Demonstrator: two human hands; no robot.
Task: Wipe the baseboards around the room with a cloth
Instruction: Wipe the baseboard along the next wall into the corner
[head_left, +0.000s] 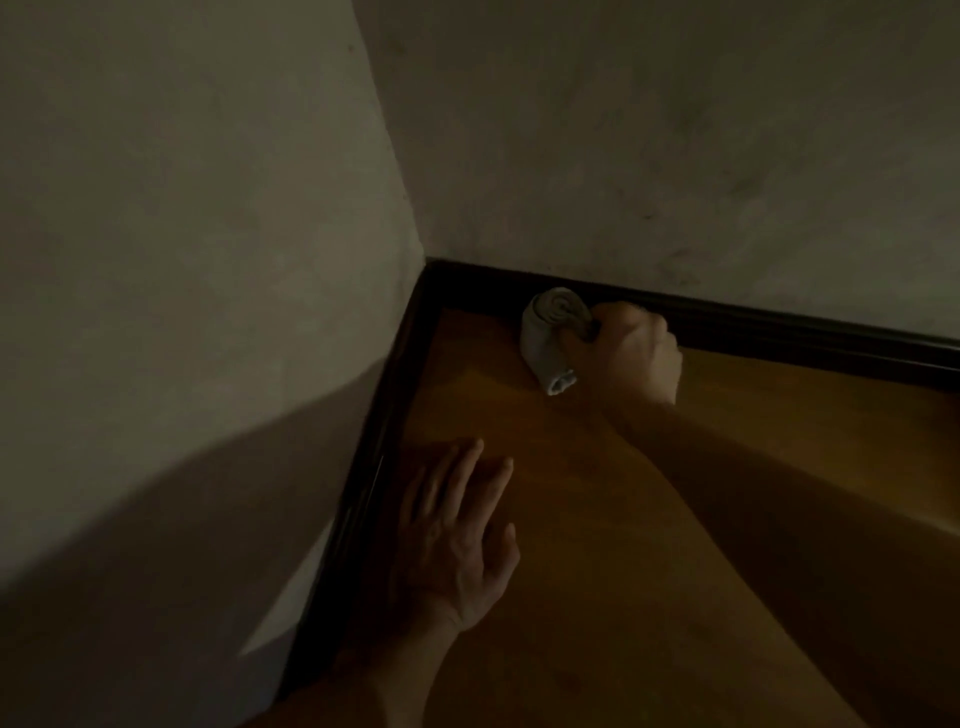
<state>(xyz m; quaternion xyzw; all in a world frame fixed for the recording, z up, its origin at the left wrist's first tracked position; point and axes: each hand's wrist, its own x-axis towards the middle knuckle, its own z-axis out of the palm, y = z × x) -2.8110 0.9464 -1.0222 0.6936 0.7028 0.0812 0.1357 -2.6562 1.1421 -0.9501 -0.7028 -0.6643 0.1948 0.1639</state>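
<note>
The cloth (549, 332) was a plain pale grey. The baseboard (779, 332) was very dark brown, close to black, with a faint sheen. The floor (571, 499) was a warm orange-brown. The wall (675, 130) was dull off-white, mottled with faint dark smudges

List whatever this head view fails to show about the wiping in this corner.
Head view: where the rolled cloth meets the back-wall baseboard, covered by the cloth itself and the right hand.
Head view: dust on either baseboard, lost in dim light.
Head view: near end of the left-wall baseboard, swallowed by shadow.
Head view: far end of the back-wall baseboard, cut off by the right edge.
</note>
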